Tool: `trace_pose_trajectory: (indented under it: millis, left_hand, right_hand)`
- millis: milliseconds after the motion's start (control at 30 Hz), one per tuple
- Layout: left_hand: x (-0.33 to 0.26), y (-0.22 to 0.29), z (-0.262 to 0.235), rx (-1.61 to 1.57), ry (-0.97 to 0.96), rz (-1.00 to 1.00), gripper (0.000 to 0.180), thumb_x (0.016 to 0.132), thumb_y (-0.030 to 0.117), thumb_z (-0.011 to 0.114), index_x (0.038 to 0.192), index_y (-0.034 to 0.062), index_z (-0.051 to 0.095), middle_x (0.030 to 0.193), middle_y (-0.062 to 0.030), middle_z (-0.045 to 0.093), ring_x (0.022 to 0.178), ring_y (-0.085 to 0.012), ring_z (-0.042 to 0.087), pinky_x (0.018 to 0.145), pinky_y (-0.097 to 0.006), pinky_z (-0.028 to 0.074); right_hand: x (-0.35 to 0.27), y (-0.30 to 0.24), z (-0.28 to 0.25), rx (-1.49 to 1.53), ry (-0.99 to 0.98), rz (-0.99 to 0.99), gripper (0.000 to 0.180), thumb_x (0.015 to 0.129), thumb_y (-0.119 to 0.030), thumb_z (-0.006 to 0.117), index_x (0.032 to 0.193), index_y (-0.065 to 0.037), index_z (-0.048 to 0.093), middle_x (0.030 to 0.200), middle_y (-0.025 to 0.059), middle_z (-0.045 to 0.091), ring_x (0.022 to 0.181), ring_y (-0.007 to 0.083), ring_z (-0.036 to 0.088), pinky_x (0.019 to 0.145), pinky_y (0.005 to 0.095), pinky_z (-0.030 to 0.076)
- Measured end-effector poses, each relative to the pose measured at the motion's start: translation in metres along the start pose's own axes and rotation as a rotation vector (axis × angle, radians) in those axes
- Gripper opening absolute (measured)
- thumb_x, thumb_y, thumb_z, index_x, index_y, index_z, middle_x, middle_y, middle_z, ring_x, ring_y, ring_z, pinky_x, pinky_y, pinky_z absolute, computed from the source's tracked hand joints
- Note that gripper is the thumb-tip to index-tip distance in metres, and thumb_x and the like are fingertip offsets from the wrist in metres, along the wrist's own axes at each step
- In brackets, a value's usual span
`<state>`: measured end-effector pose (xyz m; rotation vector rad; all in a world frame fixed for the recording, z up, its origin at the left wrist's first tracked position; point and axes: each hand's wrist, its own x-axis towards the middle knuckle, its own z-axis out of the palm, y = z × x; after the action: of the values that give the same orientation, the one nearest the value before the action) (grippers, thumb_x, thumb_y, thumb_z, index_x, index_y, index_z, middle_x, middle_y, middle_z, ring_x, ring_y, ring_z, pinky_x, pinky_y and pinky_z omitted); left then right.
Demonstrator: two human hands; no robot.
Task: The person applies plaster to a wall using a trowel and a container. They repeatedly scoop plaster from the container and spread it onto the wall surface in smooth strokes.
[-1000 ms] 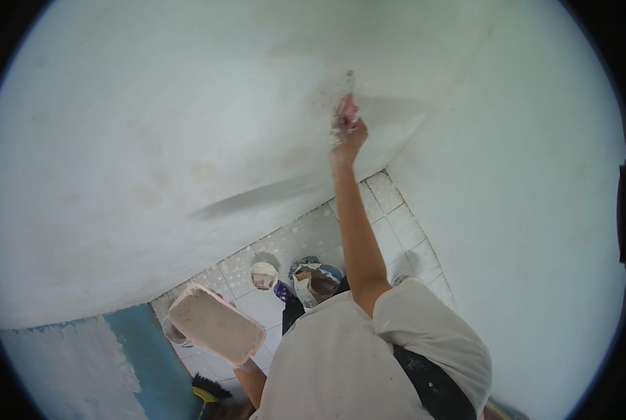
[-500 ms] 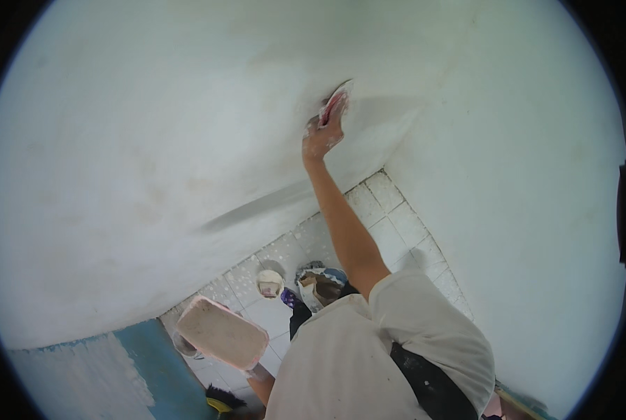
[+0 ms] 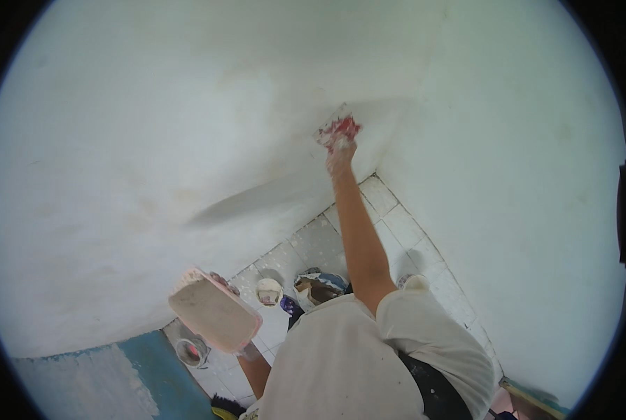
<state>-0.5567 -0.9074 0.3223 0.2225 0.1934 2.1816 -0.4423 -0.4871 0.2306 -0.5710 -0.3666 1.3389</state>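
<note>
My right hand [image 3: 339, 157], flecked with white, is closed around a red-handled putty knife [image 3: 344, 128]. The knife's broad blade is smeared white and lies against the pale wall [image 3: 152, 112], close to the corner; motion blurs it a little. At lower left, my left hand [image 3: 247, 351] carries a pinkish rectangular tub [image 3: 215, 315], tilted so that its open, putty-coated inside shows. Most of that hand is hidden under the tub.
On the white-tiled floor [image 3: 313, 241] stand a small round pot [image 3: 269, 291], an open bag [image 3: 320, 285] and a clear container [image 3: 192, 352]. A second wall [image 3: 523, 182] rises at right. Blue paint [image 3: 160, 374] shows at lower left, with a dark-bristled brush [image 3: 225, 406] nearby.
My right hand has moved slightly down and right, turning the blade flatter to the wall. The tub has shifted a little up and left, uncovering more of the clear container.
</note>
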Motion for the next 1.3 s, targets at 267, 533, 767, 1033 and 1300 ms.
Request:
trace_pose_trajectory:
  millis: [267,533,767,1033,1300]
  left_hand:
    - [-0.043,0.064,-0.075,-0.041,0.156,0.099,0.069,0.082,0.041,0.067,0.137,0.0098,0.04,0.133,-0.0131,0.043,0.123,-0.0301,0.042,0.101,-0.048,0.034]
    - [0.009,0.082,-0.109,-0.056,0.018,0.016,0.072,0.083,0.044,0.066,0.139,0.0101,0.038,0.139,-0.0141,0.041,0.128,-0.0328,0.041,0.105,-0.053,0.03]
    - [0.003,0.058,-0.152,-0.008,0.205,0.198,0.073,0.076,0.047,0.07,0.133,0.0103,0.043,0.128,-0.0169,0.048,0.119,-0.0328,0.046,0.098,-0.05,0.036]
    - [0.024,0.026,-0.07,0.197,0.062,-0.047,0.061,0.084,0.044,0.061,0.132,0.0083,0.045,0.122,-0.0198,0.052,0.108,-0.034,0.054,0.087,-0.049,0.045]
    - [0.018,-0.011,-0.014,-0.3,0.027,-0.089,0.076,0.071,0.033,0.074,0.136,0.0104,0.043,0.134,-0.0139,0.047,0.122,-0.0304,0.045,0.101,-0.048,0.036]
  right_hand:
    - [-0.047,0.015,0.093,-0.197,-0.205,0.008,0.045,0.077,0.01,0.051,0.122,0.006,0.056,0.089,0.0037,0.062,0.067,0.0069,0.052,0.054,0.0202,0.041]
    - [-0.037,0.057,0.064,-0.478,-0.085,-0.259,0.064,0.072,0.01,0.046,0.135,-0.001,0.047,0.091,0.0035,0.06,0.056,0.0068,0.038,0.05,0.021,0.037]
    - [-0.013,0.117,0.084,-0.988,-0.056,-0.809,0.072,0.07,0.01,0.052,0.14,0.002,0.038,0.137,0.0232,0.046,0.115,0.0355,0.055,0.094,0.0371,0.044]
    - [-0.035,0.06,-0.005,-0.122,-0.159,0.075,0.041,0.085,-0.002,0.052,0.126,-0.005,0.054,0.124,0.0052,0.055,0.097,0.0141,0.058,0.084,0.0289,0.049]
    - [0.059,-0.02,0.033,-0.146,-0.002,0.002,0.022,0.08,0.003,0.05,0.098,-0.004,0.062,0.086,-0.0002,0.056,0.073,0.0095,0.053,0.062,0.0246,0.043]
